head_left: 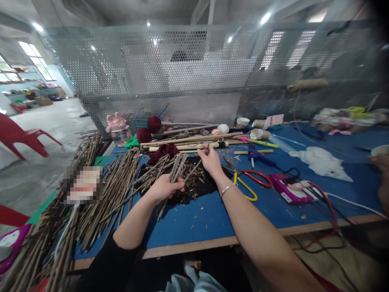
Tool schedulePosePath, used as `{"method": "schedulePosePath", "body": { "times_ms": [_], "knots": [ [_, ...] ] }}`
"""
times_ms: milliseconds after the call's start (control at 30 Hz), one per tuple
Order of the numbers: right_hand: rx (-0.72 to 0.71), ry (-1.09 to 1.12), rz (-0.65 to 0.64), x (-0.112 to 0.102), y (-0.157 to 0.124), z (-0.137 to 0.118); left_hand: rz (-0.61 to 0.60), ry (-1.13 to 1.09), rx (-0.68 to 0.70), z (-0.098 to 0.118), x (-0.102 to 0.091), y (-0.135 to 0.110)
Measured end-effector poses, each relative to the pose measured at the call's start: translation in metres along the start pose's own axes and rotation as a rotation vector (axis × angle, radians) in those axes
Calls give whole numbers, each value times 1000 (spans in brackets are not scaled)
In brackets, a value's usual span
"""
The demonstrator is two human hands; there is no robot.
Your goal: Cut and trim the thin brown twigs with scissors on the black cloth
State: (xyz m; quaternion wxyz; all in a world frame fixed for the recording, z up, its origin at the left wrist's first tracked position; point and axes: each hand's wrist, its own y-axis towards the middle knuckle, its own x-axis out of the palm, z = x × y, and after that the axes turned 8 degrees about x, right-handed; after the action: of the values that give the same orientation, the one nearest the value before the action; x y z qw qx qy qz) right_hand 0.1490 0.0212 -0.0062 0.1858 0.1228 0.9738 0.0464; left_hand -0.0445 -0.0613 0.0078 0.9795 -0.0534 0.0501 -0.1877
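Left hand's grip [165, 188] pinches twigs [179, 164] over the counter [209, 223], likely to hold them bunched; at its two o'clock, the right hand [212, 163] seemingly pinches a thin stick [194, 169], perhaps steadying its end.

On the desk [209, 223], sticks [105, 198] lie left, scissors [264, 173] and power strip [281, 190] right — a screen [194, 69] behind.

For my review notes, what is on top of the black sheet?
Twig bits and longer sticks lie on the black sheet; whatever the left hand and the sticks cover cannot be seen.
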Motion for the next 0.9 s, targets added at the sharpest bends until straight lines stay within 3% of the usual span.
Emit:
{"method": "schedulePosePath", "body": {
  "times_ms": [167, 333, 433, 567, 633, 700, 800, 900],
  "knots": [
    [-284, -438, 140, 4, -9, -1, 43, 85, -1, 1, 1, -1],
    [-470, -677, 222, 11, -20, -9, 68, 35, 5, 3, 2, 0],
    [-575, -660, 134, 18, -28, -14, 138, -13, 12, 3, 1, 2],
    [-728, -432, 86, 22, -38, -19, 253, -103, 41, 1, -4, 7],
    [-687, -346, 159, 22, -40, -20, 309, -165, 55, 0, -6, 9],
    [-556, -364, 201, 22, -39, -17, 342, -226, 63, -1, -9, 11],
    [-396, -463, 141, 22, -34, -12, 327, -289, 54, -2, -10, 12],
    [-357, -308, 131, 21, -31, -12, 264, -294, 35, -2, -8, 11]
  ]
}}
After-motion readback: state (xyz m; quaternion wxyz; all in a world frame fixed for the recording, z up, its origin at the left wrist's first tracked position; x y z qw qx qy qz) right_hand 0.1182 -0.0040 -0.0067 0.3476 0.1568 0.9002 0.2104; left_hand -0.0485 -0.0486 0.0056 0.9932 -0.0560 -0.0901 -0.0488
